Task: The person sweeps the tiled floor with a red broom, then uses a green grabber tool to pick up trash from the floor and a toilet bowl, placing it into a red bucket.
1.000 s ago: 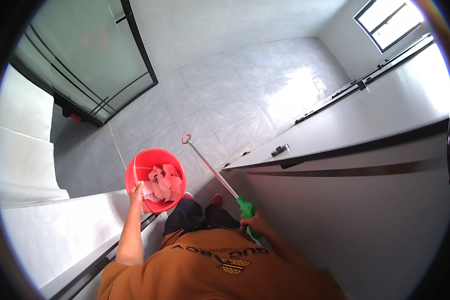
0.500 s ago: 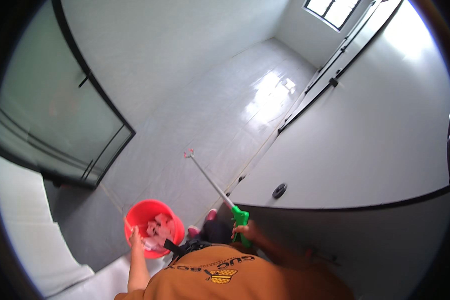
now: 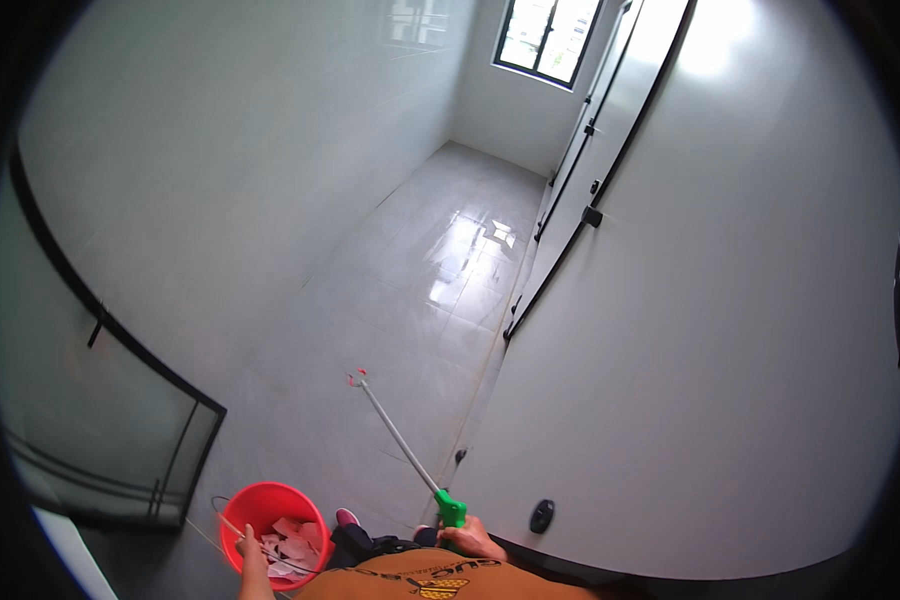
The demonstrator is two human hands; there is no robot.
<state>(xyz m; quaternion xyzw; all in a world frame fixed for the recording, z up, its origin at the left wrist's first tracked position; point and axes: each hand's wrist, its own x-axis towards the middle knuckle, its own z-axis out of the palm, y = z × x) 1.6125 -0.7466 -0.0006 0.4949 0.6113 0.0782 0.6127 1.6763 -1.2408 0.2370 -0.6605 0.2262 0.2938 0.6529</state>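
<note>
Nearest me, the left hand point(image 3: 249, 546) is closed around the handle of the red bucket point(image 3: 266, 502), held low at the person's left. Pale crumpled paper point(image 3: 292, 545) already lies inside; that portion I judge done. The right hand point(image 3: 476, 538) is wrapped around the green grip point(image 3: 451, 509) of the grabber point(image 3: 400, 437). Its claw point(image 3: 363, 384), farther out over the grey floor point(image 3: 390, 320), carries nothing visible. How much remains cannot be determined. Beyond stands a window point(image 3: 547, 40).
</note>
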